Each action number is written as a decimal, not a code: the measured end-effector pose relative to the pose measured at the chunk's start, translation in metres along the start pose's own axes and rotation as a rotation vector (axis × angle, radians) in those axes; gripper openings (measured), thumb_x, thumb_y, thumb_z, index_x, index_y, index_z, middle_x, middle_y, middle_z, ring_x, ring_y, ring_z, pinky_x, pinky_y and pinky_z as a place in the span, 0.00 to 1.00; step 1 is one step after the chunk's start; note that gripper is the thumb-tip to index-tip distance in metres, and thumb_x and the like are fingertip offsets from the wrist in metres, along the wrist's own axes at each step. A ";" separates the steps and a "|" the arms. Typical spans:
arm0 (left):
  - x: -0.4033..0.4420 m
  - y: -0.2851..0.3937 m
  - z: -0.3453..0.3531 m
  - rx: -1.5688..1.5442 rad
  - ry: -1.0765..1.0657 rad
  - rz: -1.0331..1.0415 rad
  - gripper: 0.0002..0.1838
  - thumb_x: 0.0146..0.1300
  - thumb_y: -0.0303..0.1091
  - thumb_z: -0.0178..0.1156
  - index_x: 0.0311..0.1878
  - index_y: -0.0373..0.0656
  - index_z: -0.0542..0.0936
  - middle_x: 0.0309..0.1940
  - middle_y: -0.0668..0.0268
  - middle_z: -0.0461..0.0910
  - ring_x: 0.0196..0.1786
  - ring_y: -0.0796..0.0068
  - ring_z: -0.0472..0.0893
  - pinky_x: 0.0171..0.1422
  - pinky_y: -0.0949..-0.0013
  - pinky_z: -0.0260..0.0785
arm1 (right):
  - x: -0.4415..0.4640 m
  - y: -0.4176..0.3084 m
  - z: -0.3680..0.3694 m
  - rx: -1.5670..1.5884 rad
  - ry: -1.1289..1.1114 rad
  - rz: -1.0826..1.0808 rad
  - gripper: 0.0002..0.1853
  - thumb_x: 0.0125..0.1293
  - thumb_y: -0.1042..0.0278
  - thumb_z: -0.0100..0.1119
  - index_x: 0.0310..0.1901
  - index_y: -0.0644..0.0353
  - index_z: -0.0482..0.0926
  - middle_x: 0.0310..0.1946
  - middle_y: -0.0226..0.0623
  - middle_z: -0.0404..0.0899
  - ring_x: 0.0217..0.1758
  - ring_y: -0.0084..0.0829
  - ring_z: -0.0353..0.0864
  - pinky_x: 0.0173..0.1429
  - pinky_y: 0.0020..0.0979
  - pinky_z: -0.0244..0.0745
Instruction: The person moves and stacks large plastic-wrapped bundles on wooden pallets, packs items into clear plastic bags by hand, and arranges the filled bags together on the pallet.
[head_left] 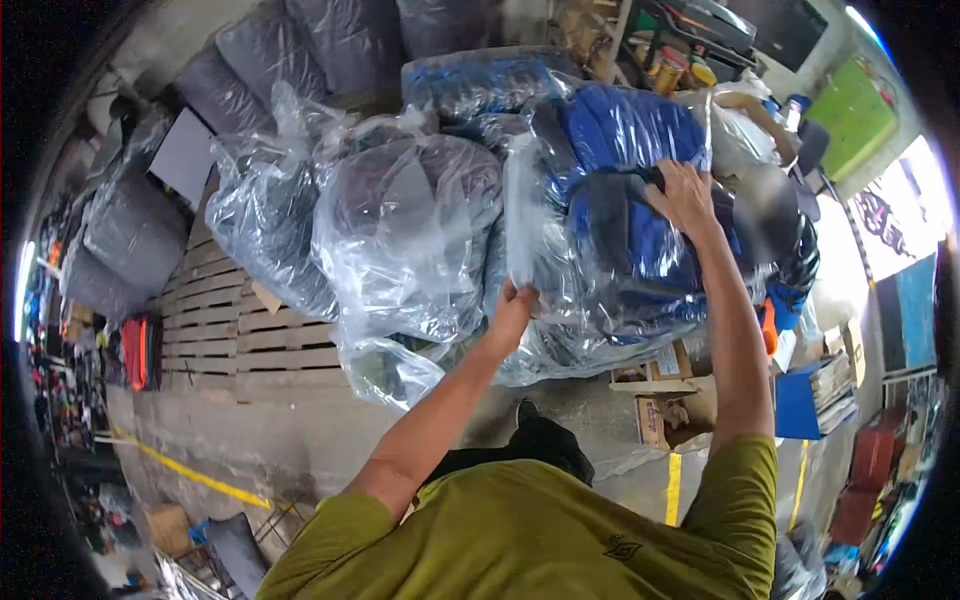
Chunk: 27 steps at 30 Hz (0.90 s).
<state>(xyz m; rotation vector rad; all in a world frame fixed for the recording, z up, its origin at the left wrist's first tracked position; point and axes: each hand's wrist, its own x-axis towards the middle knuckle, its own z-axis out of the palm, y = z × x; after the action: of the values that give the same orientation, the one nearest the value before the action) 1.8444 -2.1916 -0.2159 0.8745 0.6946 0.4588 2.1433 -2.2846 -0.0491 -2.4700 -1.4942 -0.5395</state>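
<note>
My left hand (514, 308) is closed on the lower edge of a clear plastic bag (522, 215), in the middle of the head view. Bulky, dark padded items fill the bags around it. My right hand (684, 197) rests with its fingers apart on top of a blue and black padded bundle (640, 230) wrapped in clear plastic. Another blue bundle (630, 125) lies just beyond that hand. To the left of my left hand sits a large plastic-wrapped grey bundle (405, 230). What exactly the bundles are, I cannot tell.
Wooden pallets (285, 345) lie on the floor at the left. Grey wrapped bundles (140, 230) stand beyond them. An open cardboard box (655, 422) is below the pile, with a blue bin (800, 400) to its right. Cluttered shelves line the far left.
</note>
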 end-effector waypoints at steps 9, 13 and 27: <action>-0.125 0.037 -0.016 0.045 -0.189 0.272 0.13 0.59 0.26 0.48 0.47 0.41 0.74 0.35 0.69 0.77 0.36 0.79 0.76 0.40 0.71 0.70 | -0.119 -0.016 -0.146 0.324 0.224 0.318 0.16 0.48 0.62 0.65 0.35 0.65 0.81 0.25 0.44 0.80 0.28 0.31 0.78 0.36 0.34 0.73; -0.216 0.085 0.009 0.162 -0.360 0.282 0.08 0.57 0.26 0.49 0.41 0.41 0.73 0.31 0.70 0.73 0.32 0.80 0.74 0.37 0.70 0.70 | -0.224 0.019 -0.227 0.314 0.586 0.458 0.19 0.49 0.81 0.59 0.46 0.68 0.80 0.38 0.39 0.82 0.38 0.28 0.79 0.44 0.30 0.76; -0.175 0.008 0.026 0.132 -0.133 -0.056 0.57 0.53 0.27 0.69 0.73 0.45 0.33 0.44 0.57 0.74 0.43 0.69 0.78 0.41 0.63 0.74 | -0.443 -0.075 -0.354 -0.149 0.997 0.575 0.17 0.46 0.84 0.51 0.39 0.67 0.82 0.36 0.41 0.84 0.40 0.32 0.81 0.51 0.32 0.75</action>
<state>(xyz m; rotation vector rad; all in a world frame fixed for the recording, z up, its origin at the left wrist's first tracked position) 1.7406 -2.3104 -0.1347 0.9982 0.6309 0.3042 1.8191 -2.7345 0.0915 -1.9982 -0.3557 -1.4624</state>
